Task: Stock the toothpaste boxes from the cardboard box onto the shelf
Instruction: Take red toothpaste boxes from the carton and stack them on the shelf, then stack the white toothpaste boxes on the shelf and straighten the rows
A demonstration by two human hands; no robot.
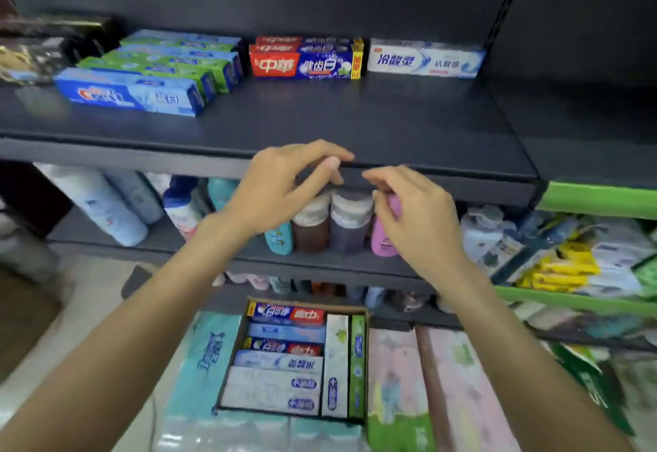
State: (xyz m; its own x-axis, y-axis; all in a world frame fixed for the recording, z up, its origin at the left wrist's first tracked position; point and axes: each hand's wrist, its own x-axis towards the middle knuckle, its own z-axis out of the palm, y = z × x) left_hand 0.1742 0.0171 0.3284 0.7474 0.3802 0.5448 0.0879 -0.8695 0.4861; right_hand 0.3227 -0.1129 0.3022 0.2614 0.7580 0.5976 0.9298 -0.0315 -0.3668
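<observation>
Toothpaste boxes in cardboard box, matte shelf, both hands' fingers loosely curled, empty

Shelf: front and middle bare, wide passage. Back row occupied by blue-green boxes at left, red box centre, white box right, narrow gaps between. Carton below: top open, packed full. Bottles crowd lower shelf.

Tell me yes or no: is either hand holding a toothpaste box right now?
No. The left hand and right hand hover with nothing in them at the front edge of the shelf, well above the cardboard box.
</observation>
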